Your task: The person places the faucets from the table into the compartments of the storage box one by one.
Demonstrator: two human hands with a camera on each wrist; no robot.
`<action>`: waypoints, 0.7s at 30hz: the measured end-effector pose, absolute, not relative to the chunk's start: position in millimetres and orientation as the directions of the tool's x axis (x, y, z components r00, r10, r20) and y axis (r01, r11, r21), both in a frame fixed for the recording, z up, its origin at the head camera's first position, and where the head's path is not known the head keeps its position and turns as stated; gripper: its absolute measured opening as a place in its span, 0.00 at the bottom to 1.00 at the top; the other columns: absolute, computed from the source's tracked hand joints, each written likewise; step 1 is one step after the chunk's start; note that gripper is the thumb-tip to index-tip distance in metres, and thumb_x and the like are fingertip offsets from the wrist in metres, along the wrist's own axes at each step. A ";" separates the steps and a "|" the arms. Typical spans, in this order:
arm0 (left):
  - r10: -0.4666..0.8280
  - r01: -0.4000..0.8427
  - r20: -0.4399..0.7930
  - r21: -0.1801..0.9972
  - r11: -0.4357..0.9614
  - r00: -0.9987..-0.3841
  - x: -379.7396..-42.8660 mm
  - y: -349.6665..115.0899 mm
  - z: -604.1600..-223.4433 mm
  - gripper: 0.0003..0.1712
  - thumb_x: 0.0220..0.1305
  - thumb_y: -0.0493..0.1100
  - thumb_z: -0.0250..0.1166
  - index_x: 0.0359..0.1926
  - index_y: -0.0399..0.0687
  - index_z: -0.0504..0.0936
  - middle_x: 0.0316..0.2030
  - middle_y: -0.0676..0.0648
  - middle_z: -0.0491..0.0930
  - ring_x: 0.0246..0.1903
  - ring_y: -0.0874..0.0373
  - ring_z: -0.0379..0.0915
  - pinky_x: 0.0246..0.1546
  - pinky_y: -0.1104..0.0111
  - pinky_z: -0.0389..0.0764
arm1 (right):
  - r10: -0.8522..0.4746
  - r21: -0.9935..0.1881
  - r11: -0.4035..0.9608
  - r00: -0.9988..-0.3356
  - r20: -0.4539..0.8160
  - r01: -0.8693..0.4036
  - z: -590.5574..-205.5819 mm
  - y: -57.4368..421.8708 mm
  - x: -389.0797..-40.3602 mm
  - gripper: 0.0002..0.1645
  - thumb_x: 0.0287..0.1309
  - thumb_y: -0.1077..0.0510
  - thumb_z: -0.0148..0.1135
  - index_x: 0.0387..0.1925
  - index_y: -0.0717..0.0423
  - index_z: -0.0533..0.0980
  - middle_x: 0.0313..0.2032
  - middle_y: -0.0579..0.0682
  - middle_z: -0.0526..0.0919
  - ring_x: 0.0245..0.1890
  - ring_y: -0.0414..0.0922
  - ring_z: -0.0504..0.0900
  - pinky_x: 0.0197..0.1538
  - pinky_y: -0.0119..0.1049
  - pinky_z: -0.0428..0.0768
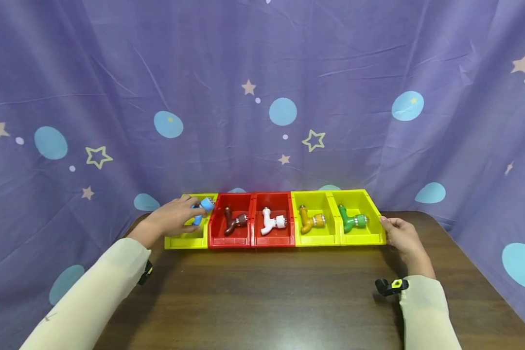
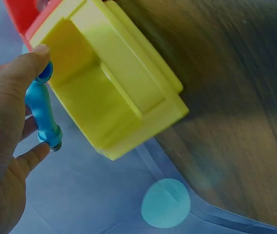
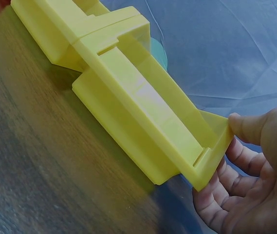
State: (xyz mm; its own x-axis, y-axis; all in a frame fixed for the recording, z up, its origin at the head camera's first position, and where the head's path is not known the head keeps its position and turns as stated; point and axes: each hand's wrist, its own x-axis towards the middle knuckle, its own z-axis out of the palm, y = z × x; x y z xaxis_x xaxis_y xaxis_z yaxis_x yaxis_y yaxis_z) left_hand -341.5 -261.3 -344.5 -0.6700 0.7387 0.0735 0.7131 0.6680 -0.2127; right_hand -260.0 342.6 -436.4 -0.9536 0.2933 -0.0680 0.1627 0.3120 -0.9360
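Note:
My left hand (image 1: 172,217) grips a small blue plastic tap (image 1: 206,204) over the leftmost yellow bin (image 1: 185,242). In the left wrist view, thumb and fingers pinch the blue tap (image 2: 42,108) at its two ends, beside the bin's open top. At the row's other end, my right hand (image 1: 404,239) holds the side edge of the rightmost yellow bin (image 1: 364,239). The right wrist view has the thumb on that bin's rim (image 3: 218,141) and the fingers curled under it. A green tap (image 1: 347,222) lies inside this bin.
Between the end bins, two red bins hold a dark brown tap (image 1: 231,224) and a white tap (image 1: 268,224); another yellow bin holds a mustard tap (image 1: 306,221). The joined row stands at the back of a brown wooden table (image 1: 267,296), before a purple patterned curtain (image 1: 227,160).

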 end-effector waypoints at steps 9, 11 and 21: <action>0.744 0.718 0.042 -0.232 0.656 -0.667 -343.5 -270.5 -349.3 0.19 0.64 0.49 0.73 0.55 0.57 0.82 0.49 0.46 0.76 0.49 0.47 0.70 0.51 0.49 0.78 | 0.298 -0.937 0.307 -0.952 -0.074 0.169 -437.3 342.7 -262.4 0.34 0.76 0.38 0.48 0.58 0.68 0.69 0.46 0.55 0.71 0.41 0.44 0.73 0.40 0.35 0.79; 0.739 0.713 0.028 -0.238 0.659 -0.673 -344.7 -272.3 -350.9 0.19 0.64 0.49 0.74 0.55 0.58 0.82 0.50 0.46 0.75 0.48 0.48 0.70 0.51 0.50 0.78 | 0.299 -0.937 0.307 -0.951 -0.073 0.168 -437.3 342.6 -261.7 0.34 0.77 0.39 0.48 0.57 0.68 0.70 0.46 0.55 0.72 0.40 0.44 0.73 0.40 0.35 0.79; 0.734 0.717 -0.044 -0.258 0.647 -0.678 -350.0 -281.6 -349.8 0.20 0.61 0.47 0.76 0.53 0.59 0.81 0.49 0.46 0.74 0.47 0.49 0.72 0.50 0.52 0.81 | 0.309 -0.938 0.301 -0.948 -0.075 0.172 -436.8 341.9 -261.4 0.34 0.77 0.39 0.48 0.57 0.69 0.69 0.45 0.56 0.72 0.39 0.44 0.73 0.38 0.34 0.78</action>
